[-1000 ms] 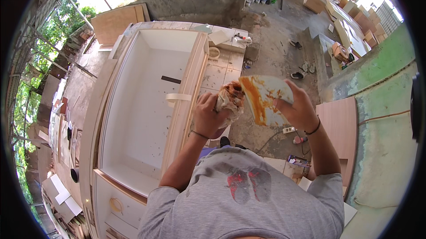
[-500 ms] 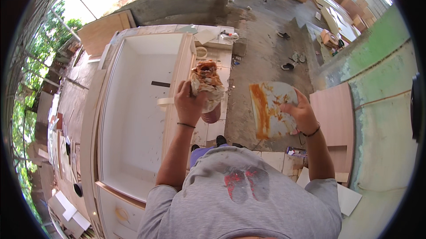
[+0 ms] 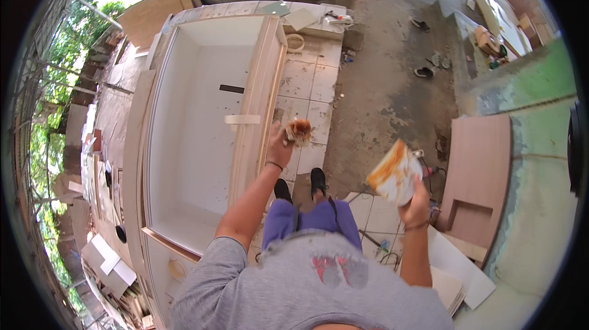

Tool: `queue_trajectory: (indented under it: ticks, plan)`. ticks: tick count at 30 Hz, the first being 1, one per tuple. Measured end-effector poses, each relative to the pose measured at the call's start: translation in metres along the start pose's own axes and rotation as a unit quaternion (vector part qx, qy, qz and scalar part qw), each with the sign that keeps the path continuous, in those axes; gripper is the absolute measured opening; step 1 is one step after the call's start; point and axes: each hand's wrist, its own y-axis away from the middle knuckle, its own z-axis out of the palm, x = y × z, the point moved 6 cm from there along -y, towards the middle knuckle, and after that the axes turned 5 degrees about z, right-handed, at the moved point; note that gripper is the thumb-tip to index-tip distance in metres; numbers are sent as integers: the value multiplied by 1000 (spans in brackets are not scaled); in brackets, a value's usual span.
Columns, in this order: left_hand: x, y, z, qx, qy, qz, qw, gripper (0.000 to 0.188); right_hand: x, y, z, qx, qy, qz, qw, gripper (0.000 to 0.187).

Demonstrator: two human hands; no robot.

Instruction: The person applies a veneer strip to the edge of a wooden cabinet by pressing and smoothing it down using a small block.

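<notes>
My left hand is closed around a crumpled, whitish container whose top is caked in reddish-brown goo. It hangs beside the right edge of a large white-lined cabinet carcass that lies on its back. Off to the right, my right hand pinches the lower edge of a flat whitish sheet with orange-brown smears along one side. The sheet is held in the air, apart from the container. A pale strip lies across the cabinet's right edge, near my left hand.
A dark flat piece lies inside the cabinet. Beyond it, a roll of pale edging tape rests on the tiles. A wood-toned panel leans on the green wall at right, with white boards below. Loose shoes lie on the concrete.
Both hands have lowered toward my body, the right one bringing the smeared sheet down and tilting it. The view has shifted, so my legs and feet now show more.
</notes>
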Motion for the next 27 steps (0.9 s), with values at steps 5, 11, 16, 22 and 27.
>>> queue_trajectory:
  ticks: [5, 11, 16, 22, 27]
  plan:
    - [-140, 59, 98, -87, 81, -123, 985, 54, 93, -35, -87, 99, 6, 87, 991, 45]
    - [-241, 116, 183, -159, -177, -213, 948, 50, 171, -89, -149, 226, 145, 19, 963, 43]
    - [-287, 149, 222, -111, -96, -248, 958, 61, 215, -162, -135, 153, 255, 16, 954, 39]
    - [-315, 184, 224, -117, -180, -211, 954, 74, 256, -239, -103, 61, 327, 16, 943, 35]
    - [-342, 215, 224, -257, -192, -345, 882, 86, 273, -255, -82, 14, 457, -3, 889, 36]
